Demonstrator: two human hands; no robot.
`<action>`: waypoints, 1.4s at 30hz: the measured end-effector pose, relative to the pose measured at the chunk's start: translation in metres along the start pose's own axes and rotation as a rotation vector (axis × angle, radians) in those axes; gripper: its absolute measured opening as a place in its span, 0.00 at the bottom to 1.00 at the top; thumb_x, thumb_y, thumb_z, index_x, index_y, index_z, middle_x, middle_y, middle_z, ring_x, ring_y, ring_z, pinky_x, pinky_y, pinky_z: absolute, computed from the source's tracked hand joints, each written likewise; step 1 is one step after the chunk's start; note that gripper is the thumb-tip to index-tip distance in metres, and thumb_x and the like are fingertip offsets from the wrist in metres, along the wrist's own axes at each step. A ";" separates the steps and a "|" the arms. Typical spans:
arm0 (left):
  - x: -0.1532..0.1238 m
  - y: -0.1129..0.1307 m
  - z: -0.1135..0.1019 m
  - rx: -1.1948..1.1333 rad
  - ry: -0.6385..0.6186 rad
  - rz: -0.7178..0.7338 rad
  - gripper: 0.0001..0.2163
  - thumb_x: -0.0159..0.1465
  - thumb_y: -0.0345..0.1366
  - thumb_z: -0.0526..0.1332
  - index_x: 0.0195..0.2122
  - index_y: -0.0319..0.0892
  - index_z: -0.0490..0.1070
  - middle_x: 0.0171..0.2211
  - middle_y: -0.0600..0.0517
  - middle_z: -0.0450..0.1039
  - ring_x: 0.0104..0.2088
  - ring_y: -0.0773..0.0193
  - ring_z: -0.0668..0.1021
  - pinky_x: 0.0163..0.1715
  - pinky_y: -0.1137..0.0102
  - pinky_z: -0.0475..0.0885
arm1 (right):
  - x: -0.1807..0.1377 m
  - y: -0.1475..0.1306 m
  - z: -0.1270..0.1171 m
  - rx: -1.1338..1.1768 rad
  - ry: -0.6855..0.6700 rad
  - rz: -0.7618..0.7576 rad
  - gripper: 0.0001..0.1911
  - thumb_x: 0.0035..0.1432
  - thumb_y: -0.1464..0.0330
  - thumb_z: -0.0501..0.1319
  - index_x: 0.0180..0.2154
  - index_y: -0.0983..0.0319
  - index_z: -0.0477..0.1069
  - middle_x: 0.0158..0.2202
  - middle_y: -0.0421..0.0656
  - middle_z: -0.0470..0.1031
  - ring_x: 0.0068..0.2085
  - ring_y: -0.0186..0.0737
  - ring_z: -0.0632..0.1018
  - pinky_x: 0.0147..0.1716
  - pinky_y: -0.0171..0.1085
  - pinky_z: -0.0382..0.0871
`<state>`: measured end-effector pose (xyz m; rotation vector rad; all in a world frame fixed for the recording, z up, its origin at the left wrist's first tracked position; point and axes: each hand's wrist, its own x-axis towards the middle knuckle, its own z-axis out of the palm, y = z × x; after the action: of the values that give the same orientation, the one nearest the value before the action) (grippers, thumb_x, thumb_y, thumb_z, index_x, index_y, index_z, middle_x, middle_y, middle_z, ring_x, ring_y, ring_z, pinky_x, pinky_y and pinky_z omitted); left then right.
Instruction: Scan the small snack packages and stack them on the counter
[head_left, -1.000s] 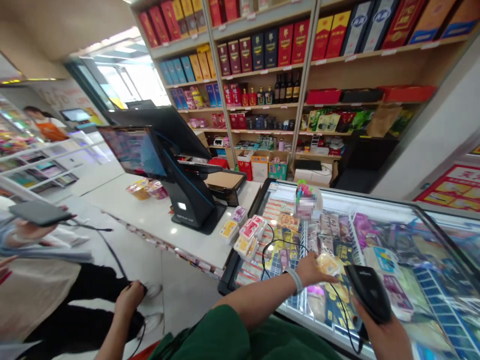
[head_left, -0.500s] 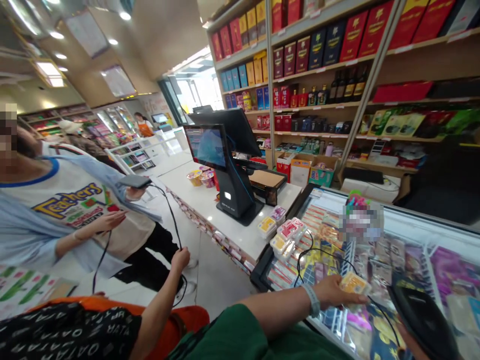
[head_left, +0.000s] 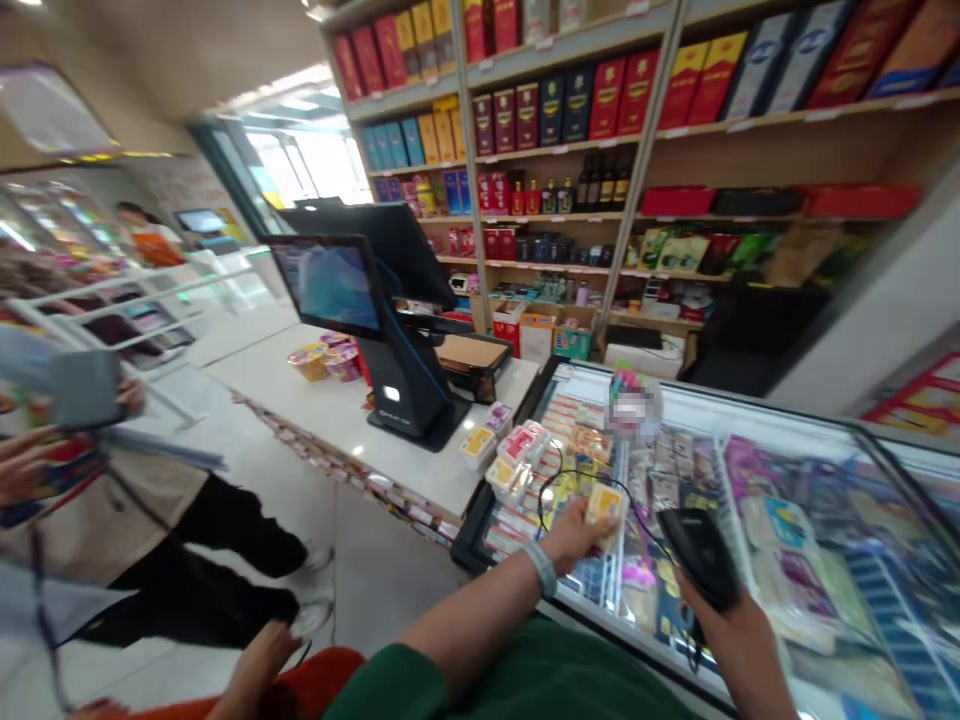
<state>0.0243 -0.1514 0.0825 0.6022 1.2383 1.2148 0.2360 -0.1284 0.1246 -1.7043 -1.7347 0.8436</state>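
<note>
My left hand (head_left: pixel 576 538), with a pale band at its wrist, is closed on a small clear plastic food box (head_left: pixel 604 508) with a yellow label. It is above the glass top of the chest freezer (head_left: pixel 491 512). Wrapped round the handle of a black barcode scanner (head_left: pixel 697 552) is my right hand (head_left: pixel 739 640), just to the right of the box. The scanner's thin black cable (head_left: pixel 574 473) loops across the glass. Several similar boxes (head_left: pixel 517 455) with red and yellow labels are piled at the freezer's left end.
A dual-screen cash register (head_left: pixel 405 385) stands on the white counter (head_left: pixel 341 435), beside several instant-noodle tubs (head_left: pixel 315 362). Shelves (head_left: pixel 551 155) of boxed bottles line the back. At left, a blurred person (head_left: pixel 67 480) holds a grey device (head_left: pixel 82 388); another person's hand (head_left: pixel 262 655) is at bottom.
My view has swung right. The scanner and my right hand have come further into view. The box stays in my left hand, now tilted more upright and nearer the scanner's face.
</note>
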 end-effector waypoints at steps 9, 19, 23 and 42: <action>-0.008 0.016 -0.011 -0.135 -0.053 0.054 0.22 0.53 0.40 0.67 0.48 0.43 0.66 0.42 0.48 0.73 0.34 0.67 0.76 0.27 0.76 0.70 | -0.010 -0.012 0.002 0.160 -0.019 -0.060 0.26 0.44 0.53 0.62 0.41 0.64 0.75 0.34 0.46 0.81 0.39 0.53 0.80 0.39 0.44 0.73; -0.013 0.029 -0.021 -0.060 -0.053 0.124 0.43 0.53 0.31 0.66 0.67 0.53 0.45 0.45 0.50 0.73 0.38 0.64 0.77 0.34 0.69 0.76 | -0.012 -0.016 -0.001 0.128 -0.047 -0.050 0.26 0.47 0.55 0.61 0.44 0.65 0.74 0.35 0.47 0.81 0.39 0.53 0.80 0.39 0.44 0.72; -0.012 0.026 -0.025 -0.058 -0.066 0.125 0.44 0.53 0.31 0.66 0.67 0.52 0.43 0.45 0.50 0.72 0.39 0.65 0.77 0.37 0.68 0.76 | -0.012 -0.012 -0.001 0.105 -0.061 -0.059 0.26 0.47 0.55 0.61 0.44 0.65 0.73 0.35 0.47 0.81 0.39 0.53 0.80 0.38 0.43 0.72; 0.006 0.032 -0.060 0.621 -0.131 0.306 0.45 0.47 0.25 0.66 0.66 0.43 0.47 0.34 0.54 0.68 0.32 0.67 0.73 0.34 0.70 0.71 | -0.009 -0.001 -0.003 0.106 -0.175 -0.204 0.22 0.50 0.61 0.60 0.47 0.62 0.71 0.37 0.45 0.80 0.40 0.50 0.79 0.39 0.42 0.72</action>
<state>-0.0435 -0.1506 0.0905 1.3460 1.4476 1.0022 0.2384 -0.1370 0.1277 -1.3924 -1.9048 0.9963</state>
